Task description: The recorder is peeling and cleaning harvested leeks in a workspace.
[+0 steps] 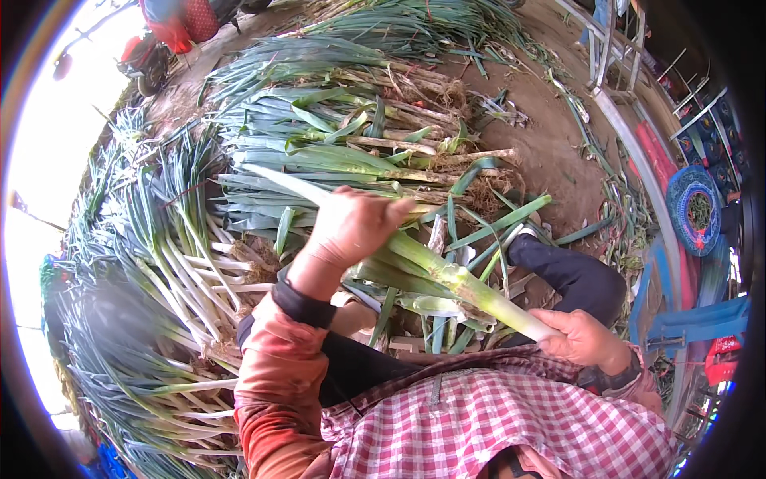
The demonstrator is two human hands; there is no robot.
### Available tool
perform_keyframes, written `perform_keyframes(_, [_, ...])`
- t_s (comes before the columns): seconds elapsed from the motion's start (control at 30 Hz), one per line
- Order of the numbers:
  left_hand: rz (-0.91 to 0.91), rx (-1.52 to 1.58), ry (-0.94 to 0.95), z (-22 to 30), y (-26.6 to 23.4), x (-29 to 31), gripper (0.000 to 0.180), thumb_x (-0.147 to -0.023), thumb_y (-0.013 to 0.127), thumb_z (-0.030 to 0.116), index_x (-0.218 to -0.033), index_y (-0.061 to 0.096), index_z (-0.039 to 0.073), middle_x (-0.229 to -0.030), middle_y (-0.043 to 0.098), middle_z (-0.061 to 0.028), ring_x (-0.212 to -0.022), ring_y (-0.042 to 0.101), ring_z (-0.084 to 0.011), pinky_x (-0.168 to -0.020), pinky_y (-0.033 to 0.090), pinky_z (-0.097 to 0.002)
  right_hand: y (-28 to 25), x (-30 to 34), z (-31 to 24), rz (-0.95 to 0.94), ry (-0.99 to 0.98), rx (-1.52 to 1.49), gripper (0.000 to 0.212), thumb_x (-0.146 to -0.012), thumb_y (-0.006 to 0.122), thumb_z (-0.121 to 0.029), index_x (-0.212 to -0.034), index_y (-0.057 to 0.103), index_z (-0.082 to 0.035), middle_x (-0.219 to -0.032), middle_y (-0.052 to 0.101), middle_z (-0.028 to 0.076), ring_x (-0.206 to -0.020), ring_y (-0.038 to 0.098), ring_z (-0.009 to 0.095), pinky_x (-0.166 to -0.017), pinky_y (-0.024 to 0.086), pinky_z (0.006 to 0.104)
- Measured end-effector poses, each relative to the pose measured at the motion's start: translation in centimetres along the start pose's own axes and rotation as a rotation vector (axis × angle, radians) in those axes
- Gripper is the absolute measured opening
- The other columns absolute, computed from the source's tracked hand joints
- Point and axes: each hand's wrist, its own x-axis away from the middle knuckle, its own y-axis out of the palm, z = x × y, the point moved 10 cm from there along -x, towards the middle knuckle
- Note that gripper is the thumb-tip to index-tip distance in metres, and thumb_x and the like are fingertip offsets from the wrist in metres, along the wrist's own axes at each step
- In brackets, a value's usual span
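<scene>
A long leek (471, 289) lies slantwise across my lap, its white end to the right and its green part to the left. My left hand (351, 227) is closed round the green part, thumb sticking out. Past this hand a pale pointed strip (283, 184) juts to the upper left, in line with the leek and apparently its leaf. My right hand (586, 339) is closed on the white root end, and its fingers hide the tip. Under the leek, loose leaves and peelings (435, 307) lie between my legs.
Rows of leeks with rooty ends (431, 92) cover the ground ahead. Another heap of leeks (175, 263) spreads along my left. At the right stand a metal frame (618, 120), a round blue woven seat (692, 211) and blue bars (694, 319). Leaf scraps (590, 148) litter the soil.
</scene>
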Motion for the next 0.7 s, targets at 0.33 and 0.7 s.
perform_keyframes(0.33, [0.039, -0.128, -0.162, -7.5, -3.1, 1.1, 0.045, -0.082, 0.055, 0.038, -0.052, 0.054, 0.004, -0.048, 0.044, -0.017, -0.045, 0.046, -0.0346, -0.045, 0.038, -0.0377, -1.0, 2.3, 0.1, 0.069, -0.057, 0.194, 0.045, -0.084, 0.058, -0.016, -0.122, 0.043, 0.003, -0.083, 0.063, 0.009, -0.071, 0.059, 0.01, -0.066, 0.045, 0.0216])
perform_keyframes(0.7, [-0.026, -0.248, -0.307, -6.8, -0.2, -0.4, 0.041, -0.082, 0.053, 0.043, -0.057, 0.061, 0.01, -0.051, 0.054, -0.0114, -0.046, 0.054, -0.0311, -0.048, 0.046, -0.0376, -0.3, -0.6, -0.3, 0.043, -0.109, 0.107, 0.045, -0.087, 0.054, -0.017, -0.125, 0.04, 0.002, -0.081, 0.06, 0.007, -0.068, 0.053, 0.007, -0.062, 0.043, 0.0213])
